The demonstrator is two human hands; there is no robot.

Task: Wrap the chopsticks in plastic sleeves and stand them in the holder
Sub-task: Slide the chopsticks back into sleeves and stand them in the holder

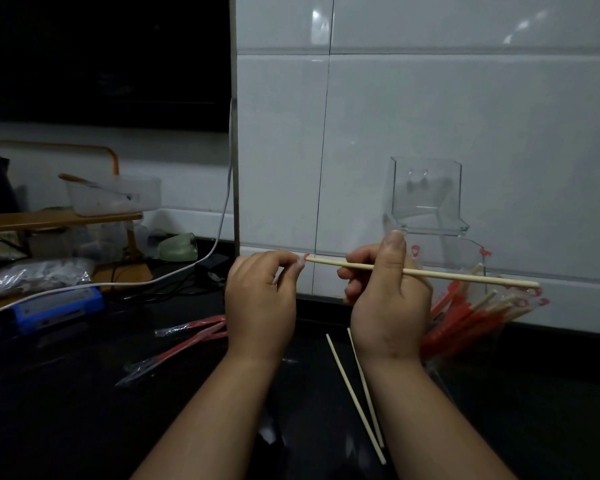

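Note:
My right hand (388, 299) grips a pale wooden chopstick (465, 277) held level in the air, its thin end pointing left. My left hand (260, 299) pinches the mouth of a clear plastic sleeve with red print (303, 262) right at that thin end. Two bare chopsticks (355, 396) lie on the black counter between my forearms. Empty red-printed sleeves (184, 341) lie on the counter to the left. A clear holder (426, 199) stands against the white tiled wall, and several wrapped chopsticks (471, 320) lean in a clear container to the right of my right hand.
A white cable (222, 216) hangs down a metal post and runs across the counter. A blue device (49, 306) and a crinkled plastic bag (32, 275) sit at the left. A wooden shelf with a plastic tub (113, 195) stands behind them.

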